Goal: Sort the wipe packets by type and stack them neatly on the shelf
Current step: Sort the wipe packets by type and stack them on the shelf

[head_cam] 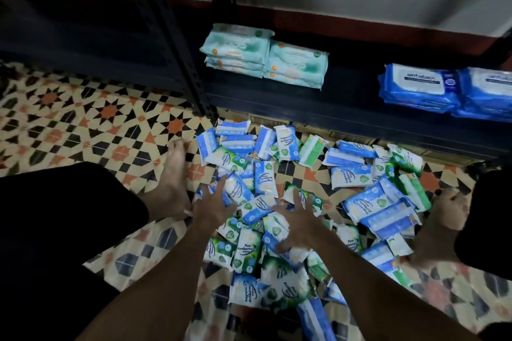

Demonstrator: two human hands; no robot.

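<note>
Floor (83, 124) pile: wipe packets (263, 178), blue & green mixed. L hand (214, 203), R hand (295, 225) flat on pile, fingers spread, gripping nothing. Shelf (346, 99): 2 teal stacks (263, 55), 2 blue stacks (443, 88).

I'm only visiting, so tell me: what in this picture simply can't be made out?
All in the head view:
- Labels of the packets lying under the left hand and right hand: covered by the palms.
- The blue packs at the end of the shelf: cut off by the frame's right edge.
- Print on the pale green packs: too blurred to read.
</note>
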